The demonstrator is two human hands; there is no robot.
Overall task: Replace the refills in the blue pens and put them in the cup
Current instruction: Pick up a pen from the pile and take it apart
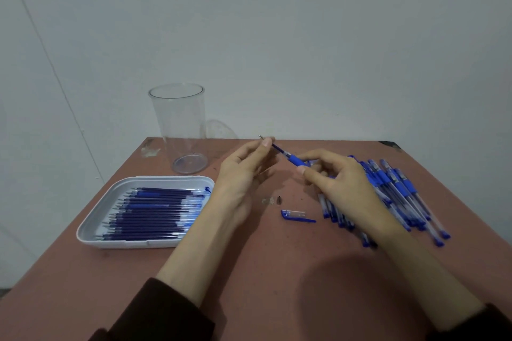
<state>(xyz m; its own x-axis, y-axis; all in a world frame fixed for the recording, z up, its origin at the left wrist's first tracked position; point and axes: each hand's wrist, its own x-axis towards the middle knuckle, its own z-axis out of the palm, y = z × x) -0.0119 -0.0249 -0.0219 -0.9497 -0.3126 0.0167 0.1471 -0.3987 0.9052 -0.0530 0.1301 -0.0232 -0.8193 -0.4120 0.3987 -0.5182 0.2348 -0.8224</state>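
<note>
My right hand (pixel 336 183) grips a blue pen barrel (pixel 297 160) by its rubber grip, above the table's middle. Its refill (pixel 278 149) sticks out toward the upper left, and my left hand (pixel 245 167) pinches the refill near its tip. On the table below lie the pen's blue cap (pixel 296 215) and a small metal tip cone (pixel 279 200). A pile of blue pens (pixel 399 191) lies on the right, partly hidden by my right hand. A white tray (pixel 116 191) with several dark blue refills (pixel 155 213) sits at the left. The clear plastic cup (pixel 180 124) stands behind it.
The reddish-brown table (pixel 277 271) ends at a pale wall just behind the cup. A second clear cup (pixel 219 129) lies on its side behind the upright one. A scrap of clear debris (pixel 151 151) lies at the far left corner.
</note>
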